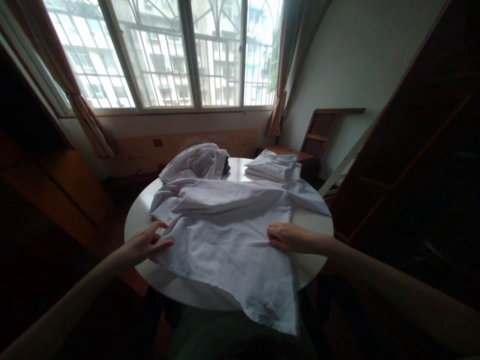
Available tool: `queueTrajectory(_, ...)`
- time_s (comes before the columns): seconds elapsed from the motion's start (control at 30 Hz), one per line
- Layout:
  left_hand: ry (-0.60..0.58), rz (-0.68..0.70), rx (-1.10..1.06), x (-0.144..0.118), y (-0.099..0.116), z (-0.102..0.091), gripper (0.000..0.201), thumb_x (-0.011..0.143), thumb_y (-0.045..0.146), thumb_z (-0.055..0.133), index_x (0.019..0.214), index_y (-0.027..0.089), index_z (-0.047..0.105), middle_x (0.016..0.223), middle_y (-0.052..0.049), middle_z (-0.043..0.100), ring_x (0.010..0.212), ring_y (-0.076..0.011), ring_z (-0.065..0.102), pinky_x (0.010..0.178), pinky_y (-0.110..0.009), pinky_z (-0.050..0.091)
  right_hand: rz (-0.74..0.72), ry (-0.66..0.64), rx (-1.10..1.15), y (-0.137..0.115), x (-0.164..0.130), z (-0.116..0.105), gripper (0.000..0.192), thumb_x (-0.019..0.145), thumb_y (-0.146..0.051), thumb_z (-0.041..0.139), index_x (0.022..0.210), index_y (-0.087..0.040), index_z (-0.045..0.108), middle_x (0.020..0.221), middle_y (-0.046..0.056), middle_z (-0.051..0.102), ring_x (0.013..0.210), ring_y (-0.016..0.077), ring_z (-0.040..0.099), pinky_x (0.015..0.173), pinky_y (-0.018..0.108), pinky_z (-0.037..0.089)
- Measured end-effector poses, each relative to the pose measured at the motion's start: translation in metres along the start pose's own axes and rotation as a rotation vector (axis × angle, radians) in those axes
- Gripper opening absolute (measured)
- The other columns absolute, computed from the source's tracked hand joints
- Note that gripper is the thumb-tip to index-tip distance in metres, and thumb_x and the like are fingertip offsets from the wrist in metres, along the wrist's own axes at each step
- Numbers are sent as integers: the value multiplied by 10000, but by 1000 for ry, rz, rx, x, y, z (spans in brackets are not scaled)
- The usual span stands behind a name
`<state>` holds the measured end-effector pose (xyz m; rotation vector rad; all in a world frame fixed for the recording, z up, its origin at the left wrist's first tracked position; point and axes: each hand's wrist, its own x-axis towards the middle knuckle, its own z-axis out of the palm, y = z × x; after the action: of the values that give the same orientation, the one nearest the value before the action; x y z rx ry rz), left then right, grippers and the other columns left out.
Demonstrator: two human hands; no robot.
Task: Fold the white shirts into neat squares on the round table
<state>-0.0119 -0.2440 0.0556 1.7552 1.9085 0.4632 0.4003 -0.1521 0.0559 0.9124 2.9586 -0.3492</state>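
A white long-sleeved shirt [228, 240] lies spread over the round white table [206, 295], its lower corner hanging past the near edge. One sleeve [309, 195] stretches out to the right. At the shirt's left edge is my left hand [144, 242], thumb and fingers apart, with no cloth visibly gripped. My right hand [287, 237] is closed on the shirt near its right edge, fingertips pinching the fabric and pulling small creases into it.
A rumpled heap of white clothes [198, 162] sits at the table's far left. Folded white clothes [273, 165] are stacked at the far right. Behind them stand a wooden chair [318, 132] and a barred window [161, 60]. Dark wooden furniture [397, 165] leans in from the right.
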Motion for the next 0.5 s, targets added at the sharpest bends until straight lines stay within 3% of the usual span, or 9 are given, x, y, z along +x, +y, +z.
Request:
queueTrajectory(0.1,-64,131,-20,-15,8,-10,541,720,591,516,1078,185,499,639,23,533,590,-149,510,489,-210,352,32,-107,-12,5,-8,-11,145,828,-191,430,754,-159,550,794,62,574,700,149,499,647,256,372)
queueTrajectory(0.17,-307,220,-58,-31,20,-23,456,734,583,524,941,181,585,724,-8,579,652,-153,532,521,-210,381,91,-230,28,13,-17,-22,122,789,-187,469,722,-161,569,733,39,567,639,133,476,590,243,350)
queueTrajectory(0.23,-700,262,-121,-43,34,-37,472,703,592,571,913,173,635,790,-35,618,679,-169,558,547,-225,415,149,-354,114,24,-26,-34,100,751,-223,528,699,-160,585,670,17,557,591,120,461,538,231,325)
queueTrajectory(0.27,-824,257,-158,-45,40,-41,505,698,602,570,955,173,639,764,-37,625,651,-171,564,537,-233,423,171,-383,160,29,-29,-39,110,741,-248,549,693,-157,590,653,13,555,582,118,464,527,228,321)
queueTrajectory(0.3,-873,255,-182,-43,44,-44,534,711,601,557,1029,177,622,754,-39,632,646,-175,573,546,-243,436,190,-373,190,34,-32,-43,134,740,-276,558,695,-155,593,649,14,558,584,120,474,527,227,325)
queueTrajectory(0.33,-830,256,-186,-36,46,-44,546,735,589,534,1093,182,594,758,-41,639,659,-180,584,568,-253,451,207,-322,198,38,-33,-46,164,748,-307,557,704,-153,595,660,19,565,598,126,488,536,230,335)
queueTrajectory(0.37,-703,266,-161,-25,45,-41,532,766,565,504,1137,188,565,792,-46,646,706,-187,595,614,-268,468,220,-243,186,41,-33,-47,193,758,-338,551,724,-154,596,683,27,575,620,134,503,550,234,346)
queueTrajectory(0.47,-180,274,140,19,26,-24,442,810,494,446,1071,160,572,913,-86,643,829,-216,598,759,-342,472,221,-66,104,42,-29,-39,220,756,-381,561,794,-165,588,764,42,597,678,156,528,591,247,370)
queueTrajectory(0.5,-67,261,261,34,17,-17,429,808,473,447,1061,149,570,961,-104,636,858,-232,596,792,-371,465,210,-47,77,41,-28,-33,203,751,-364,566,800,-167,582,780,45,601,686,159,530,602,250,374)
